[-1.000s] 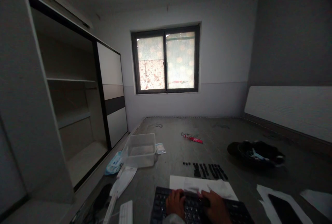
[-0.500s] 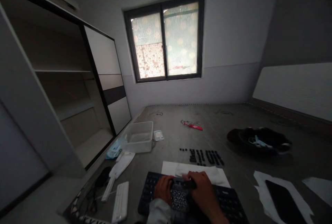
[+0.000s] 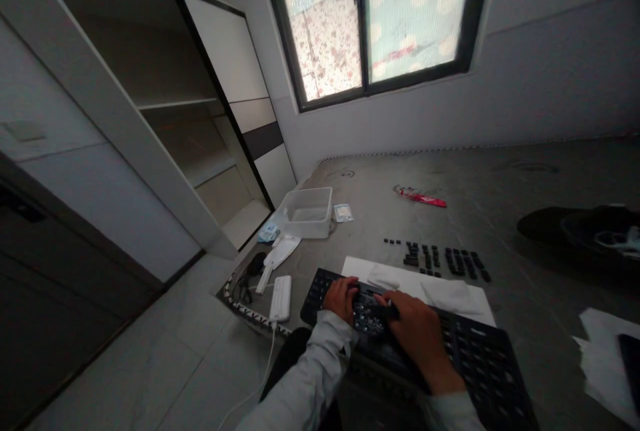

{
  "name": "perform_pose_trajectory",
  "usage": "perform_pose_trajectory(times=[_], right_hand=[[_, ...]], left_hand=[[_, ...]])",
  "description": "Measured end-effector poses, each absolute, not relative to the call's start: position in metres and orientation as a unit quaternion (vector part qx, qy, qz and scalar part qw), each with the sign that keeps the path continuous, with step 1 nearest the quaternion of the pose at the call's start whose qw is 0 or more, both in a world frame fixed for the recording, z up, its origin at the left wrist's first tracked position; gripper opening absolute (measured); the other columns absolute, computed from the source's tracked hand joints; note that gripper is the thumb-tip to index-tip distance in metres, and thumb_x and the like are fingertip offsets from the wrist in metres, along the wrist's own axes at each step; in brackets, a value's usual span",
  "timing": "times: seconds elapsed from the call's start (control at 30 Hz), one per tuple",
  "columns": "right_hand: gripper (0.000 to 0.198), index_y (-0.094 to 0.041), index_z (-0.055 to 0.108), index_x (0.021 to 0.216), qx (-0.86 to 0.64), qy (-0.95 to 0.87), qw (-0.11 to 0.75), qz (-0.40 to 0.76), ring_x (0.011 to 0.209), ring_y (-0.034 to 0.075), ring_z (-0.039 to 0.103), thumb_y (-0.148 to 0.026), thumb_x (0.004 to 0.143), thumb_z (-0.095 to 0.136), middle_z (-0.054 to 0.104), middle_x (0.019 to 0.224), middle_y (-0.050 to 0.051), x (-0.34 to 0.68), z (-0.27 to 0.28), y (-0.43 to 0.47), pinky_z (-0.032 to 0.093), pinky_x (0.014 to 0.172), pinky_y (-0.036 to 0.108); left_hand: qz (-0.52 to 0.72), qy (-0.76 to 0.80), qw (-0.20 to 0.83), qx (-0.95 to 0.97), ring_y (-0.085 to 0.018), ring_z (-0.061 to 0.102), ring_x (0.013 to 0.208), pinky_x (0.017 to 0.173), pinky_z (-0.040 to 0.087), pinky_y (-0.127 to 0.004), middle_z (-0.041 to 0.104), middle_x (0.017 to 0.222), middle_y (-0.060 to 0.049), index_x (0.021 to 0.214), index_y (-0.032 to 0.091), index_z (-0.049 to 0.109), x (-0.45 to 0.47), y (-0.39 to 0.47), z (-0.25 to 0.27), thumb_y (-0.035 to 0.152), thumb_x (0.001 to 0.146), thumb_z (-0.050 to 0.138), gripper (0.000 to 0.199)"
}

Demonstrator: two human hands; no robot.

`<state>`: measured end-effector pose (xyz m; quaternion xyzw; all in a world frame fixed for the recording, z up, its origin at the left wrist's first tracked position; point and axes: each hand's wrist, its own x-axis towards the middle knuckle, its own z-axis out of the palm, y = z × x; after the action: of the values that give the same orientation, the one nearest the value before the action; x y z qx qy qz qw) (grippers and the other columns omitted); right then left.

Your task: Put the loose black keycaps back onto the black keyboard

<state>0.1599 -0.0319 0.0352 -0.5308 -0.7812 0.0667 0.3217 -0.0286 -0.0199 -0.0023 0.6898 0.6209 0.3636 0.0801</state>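
Observation:
A black keyboard (image 3: pixel 480 368) lies tilted across the near edge of the grey bed-like surface, with bare key sockets showing in its middle. My left hand (image 3: pixel 341 298) rests on its left part, fingers bent and slightly apart on the keys. My right hand (image 3: pixel 420 331) is closed around a short dark tool (image 3: pixel 391 311) over the bare sockets; its exact kind is too dark to tell. Beneath the keyboard's far side is a white sheet (image 3: pixel 357 266) with folded white tissues (image 3: pixel 453 296) on it. Beyond it, loose black keycaps (image 3: pixel 455 261) lie in rows.
A clear plastic box (image 3: pixel 307 221) stands at the left, beside a small white packet (image 3: pixel 343 212). Nearer are a white power strip (image 3: pixel 281 298) with a cable and a black mouse (image 3: pixel 257 262). A red-wrapped item (image 3: pixel 423 198) lies farther back, a dark cap (image 3: pixel 565 228) at right.
My view has swung left and down, so things sit higher or farther right, and more floor shows. Both hands stay on the keyboard; the dark tool remains in my right hand.

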Motion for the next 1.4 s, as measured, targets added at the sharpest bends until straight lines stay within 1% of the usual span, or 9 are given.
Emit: perform_pose_trajectory(times=[0.13,0.23,0.33,0.5,0.6,0.8,0.9,1.1,1.4], right_hand=[[0.023,-0.028,0.07,0.1,-0.53,-0.785,0.319,0.034,0.074,0.019,0.066,-0.04,0.093,0.052,0.076,0.088,0.002,0.166,0.031,-0.03,0.037,0.069,0.032],[0.024,-0.028,0.069,0.109,-0.523,-0.793,0.312,0.03,0.075,0.019,0.067,-0.033,0.092,0.054,0.077,0.088,0.002,0.171,0.027,-0.028,0.038,0.07,0.032],[0.027,-0.027,0.068,0.114,-0.509,-0.804,0.303,0.044,0.08,0.019,0.069,-0.026,0.09,0.055,0.078,0.093,0.002,0.175,0.022,-0.024,0.04,0.073,0.032],[0.035,-0.028,0.067,0.117,-0.471,-0.822,0.307,0.085,0.093,0.017,0.07,-0.014,0.086,0.057,0.077,0.104,0.0,0.175,0.018,-0.022,0.039,0.078,0.032],[0.034,-0.028,0.067,0.116,-0.466,-0.826,0.304,0.09,0.092,0.018,0.07,-0.014,0.086,0.057,0.077,0.103,0.0,0.17,0.017,-0.023,0.038,0.078,0.032],[0.03,-0.027,0.069,0.113,-0.456,-0.829,0.319,0.064,0.081,0.017,0.068,-0.017,0.087,0.057,0.076,0.087,0.0,0.167,0.016,-0.023,0.036,0.074,0.032],[0.028,-0.027,0.069,0.111,-0.449,-0.827,0.331,0.072,0.081,0.016,0.068,-0.019,0.089,0.056,0.076,0.088,0.0,0.167,0.017,-0.023,0.036,0.073,0.031],[0.023,-0.029,0.069,0.108,-0.455,-0.818,0.33,0.123,0.091,0.017,0.069,-0.022,0.091,0.056,0.077,0.1,0.0,0.167,0.021,-0.025,0.036,0.078,0.033],[0.025,-0.031,0.067,0.114,-0.474,-0.809,0.316,0.146,0.094,0.019,0.069,-0.026,0.092,0.055,0.077,0.101,0.0,0.168,0.018,-0.024,0.035,0.08,0.036]], left_hand=[[0.319,0.622,0.084,0.71,-0.016,0.061,0.101,0.093,0.049,-0.03,0.07,0.105,-0.003,0.121,0.023,0.062,-0.025,-0.025,0.0,0.026,0.1,0.038,0.032],[0.285,0.622,0.083,0.725,-0.017,0.061,0.102,0.093,0.049,-0.03,0.071,0.107,-0.004,0.126,0.023,0.06,-0.023,-0.028,0.001,0.027,0.1,0.039,0.033],[0.249,0.613,0.077,0.746,-0.018,0.062,0.1,0.09,0.05,-0.03,0.072,0.105,-0.004,0.128,0.023,0.06,-0.022,-0.031,0.002,0.028,0.099,0.045,0.033],[0.234,0.595,0.078,0.765,-0.017,0.062,0.102,0.091,0.049,-0.029,0.072,0.112,0.0,0.132,0.027,0.057,-0.021,-0.034,0.005,0.026,0.096,0.052,0.036],[0.237,0.603,0.087,0.757,-0.017,0.062,0.103,0.091,0.05,-0.028,0.073,0.111,0.0,0.131,0.028,0.057,-0.02,-0.033,0.007,0.024,0.095,0.054,0.037],[0.239,0.618,0.108,0.741,-0.016,0.063,0.104,0.091,0.051,-0.027,0.073,0.11,0.0,0.13,0.029,0.059,-0.019,-0.034,0.008,0.021,0.095,0.054,0.037],[0.238,0.617,0.115,0.741,-0.016,0.062,0.105,0.094,0.051,-0.027,0.073,0.109,-0.001,0.129,0.027,0.06,-0.019,-0.034,0.009,0.018,0.095,0.053,0.036],[0.231,0.62,0.125,0.74,-0.017,0.064,0.104,0.092,0.052,-0.029,0.075,0.106,-0.001,0.125,0.027,0.062,-0.018,-0.033,0.01,0.015,0.092,0.056,0.036],[0.289,0.564,0.077,0.77,-0.018,0.066,0.098,0.088,0.053,-0.03,0.074,0.104,-0.003,0.114,0.022,0.067,-0.02,-0.032,0.002,0.016,0.091,0.055,0.026]])
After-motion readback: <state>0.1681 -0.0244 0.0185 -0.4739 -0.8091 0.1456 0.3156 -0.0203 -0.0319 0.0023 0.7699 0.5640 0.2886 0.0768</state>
